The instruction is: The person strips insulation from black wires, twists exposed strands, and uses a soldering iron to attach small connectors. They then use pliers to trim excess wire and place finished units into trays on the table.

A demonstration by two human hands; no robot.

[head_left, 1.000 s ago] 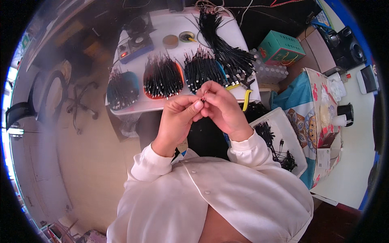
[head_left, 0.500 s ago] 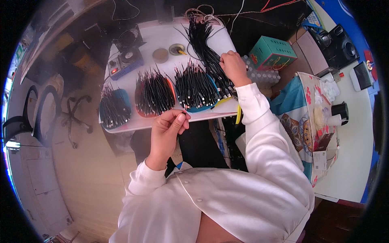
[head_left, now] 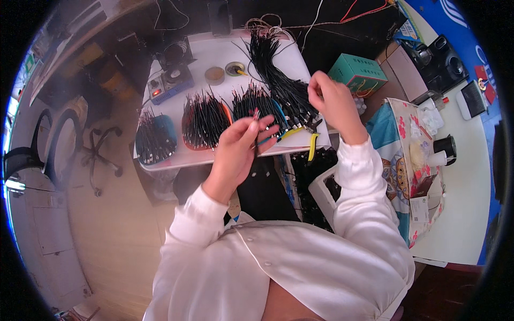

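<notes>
Some blurry blk cable (head_left: 256, 145), L hand (head_left: 234, 147) pinching, R hand (head_left: 336, 104) curled, hold unclear

Black, plastic-looking sheathing is shown on the cable bundle (head_left: 281, 79) beside the right hand (head_left: 337, 104). Yellow plastic-looking grips are seen on the pliers (head_left: 313, 147) below it. Smooth, white finish is presented by the tabletop (head_left: 206, 53) beyond the left hand (head_left: 236, 143). Both wrists are covered by satiny cloth sleeves (head_left: 198, 222).

Thin black cable (head_left: 256, 147) pinched in left hand (head_left: 235, 144), reddish wire ends (head_left: 256, 113) up; black cable bundle (head_left: 276, 72) spread near right hand (head_left: 334, 101).
</notes>
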